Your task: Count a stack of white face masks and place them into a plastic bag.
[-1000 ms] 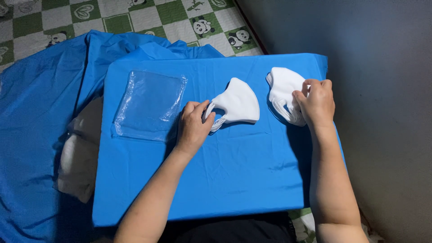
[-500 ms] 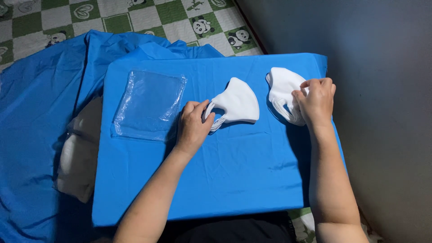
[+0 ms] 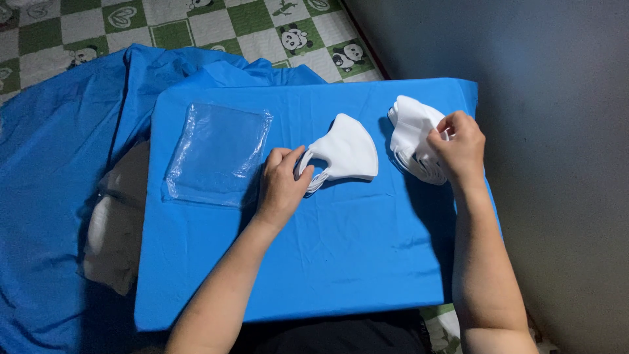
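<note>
On the blue-covered tabletop (image 3: 341,262), the left hand (image 3: 282,187) rests at the 9 o'clock edge of a small stack of white masks (image 3: 344,154), its grip pinching the ear loops there. The right hand (image 3: 458,147) sits on a second stack of white masks (image 3: 411,134) toward 3 o'clock, fingertips pinching the top one. A clear plastic bag (image 3: 216,154) lies flat at 9 o'clock.
</note>
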